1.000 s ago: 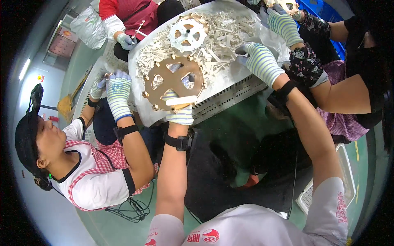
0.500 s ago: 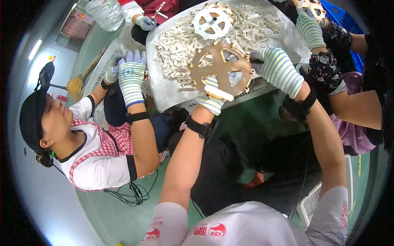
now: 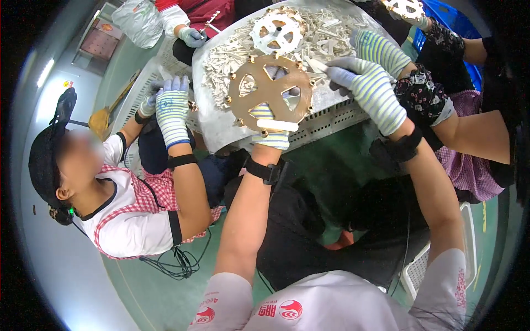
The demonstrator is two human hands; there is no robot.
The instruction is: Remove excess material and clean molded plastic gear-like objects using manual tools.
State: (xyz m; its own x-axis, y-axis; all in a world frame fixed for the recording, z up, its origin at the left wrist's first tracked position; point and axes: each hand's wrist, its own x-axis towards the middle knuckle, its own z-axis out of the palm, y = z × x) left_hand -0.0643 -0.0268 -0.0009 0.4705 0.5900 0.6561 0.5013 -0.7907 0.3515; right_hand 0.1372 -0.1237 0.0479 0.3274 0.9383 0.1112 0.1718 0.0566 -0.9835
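My left hand (image 3: 271, 141), in a striped glove, supports a bronze-coloured spoked disc (image 3: 270, 95) from behind. Its fingers are partly hidden, with some glove showing through the cutouts. Small brass-like knobs stand around the disc's rim. Across the disc's near edge lies a white strip (image 3: 277, 126). Right of the disc, my right hand (image 3: 372, 91), also in a striped glove, has thumb and fingers pinched at the end of another white strip (image 3: 316, 65). That strip points toward the disc's upper right rim and looks apart from it.
A heap of pale strips (image 3: 218, 69) covers the plastic-lined table, with a white spoked disc (image 3: 276, 34) on top. Co-workers' gloved hands are close: one (image 3: 381, 52) beside my right hand, one (image 3: 173, 110) at left, one (image 3: 192, 37) across. A blue crate (image 3: 436, 8) stands far right.
The bronze disc has shifted left and turned slightly with my left hand. My right hand has left its rim and now pinches a white strip. The right co-worker's hand has come down toward the heap.
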